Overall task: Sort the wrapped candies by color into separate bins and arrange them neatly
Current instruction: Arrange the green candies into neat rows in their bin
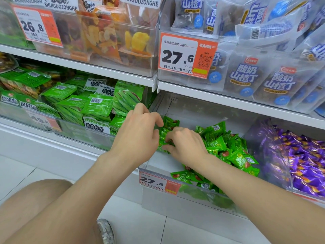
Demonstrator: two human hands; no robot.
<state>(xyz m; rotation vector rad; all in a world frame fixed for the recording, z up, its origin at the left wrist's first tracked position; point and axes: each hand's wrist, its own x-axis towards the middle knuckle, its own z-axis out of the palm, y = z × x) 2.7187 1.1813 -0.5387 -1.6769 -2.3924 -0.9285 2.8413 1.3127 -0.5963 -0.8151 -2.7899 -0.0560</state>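
At lower centre, the clear bin [158,199] shows a plastic front edge with a price tag [154,182] reading 27.8. Behind it a bare white strip stays free at the bin's left. There our left hand [139,132] and right hand [184,147] pinch a row of green candies [166,132]. Crinkly loose green candies [228,150] heap rightward, glossy purple candies [302,161] beyond. An upper tag [186,55] reads 27.6.

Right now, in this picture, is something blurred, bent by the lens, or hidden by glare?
Head view: light is even, no hard shadows; the left hand and right hand and the green candies look sharp. Head view: the wide lens tilts and bows the shelf edge. Head view: haze on the clear bin front dims candies behind it; the 27.6 price tag reads clearly.
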